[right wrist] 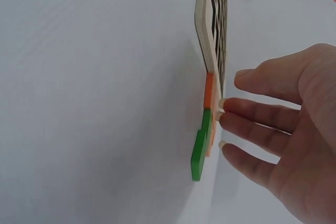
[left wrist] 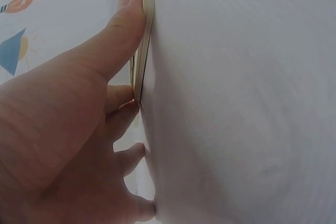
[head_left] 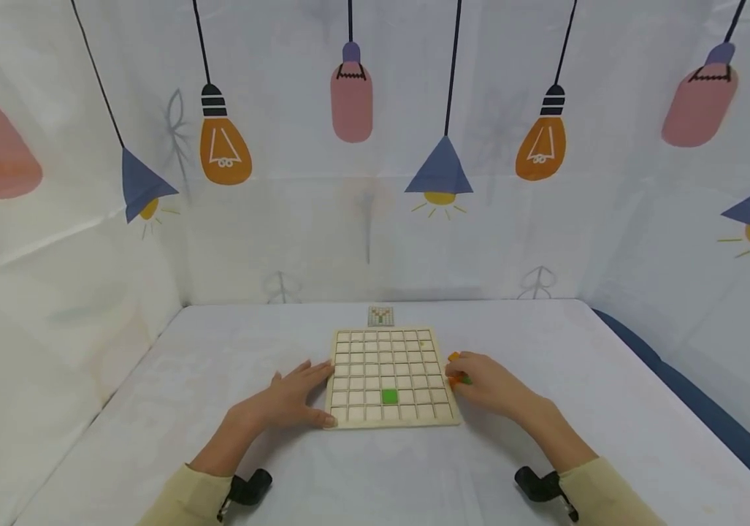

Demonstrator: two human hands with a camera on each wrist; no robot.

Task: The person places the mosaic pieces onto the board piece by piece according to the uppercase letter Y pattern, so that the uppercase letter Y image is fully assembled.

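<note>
A wooden grid board lies on the white table, with one green square tile in a cell low in the middle. My left hand rests at the board's left edge, thumb at the near corner and fingers spread along the side. Beyond the right edge, my right hand hovers over loose orange and green tiles, partly hiding them. In the right wrist view an orange tile lies beside the board, with a green tile near it. The right fingertips hang close to these tiles, loosely bent and apart from the thumb.
A small pattern card lies just behind the board on the white tabletop. Cloth walls printed with lamps and bulbs enclose the table at the back and sides. A dark blue strip runs along the right table edge.
</note>
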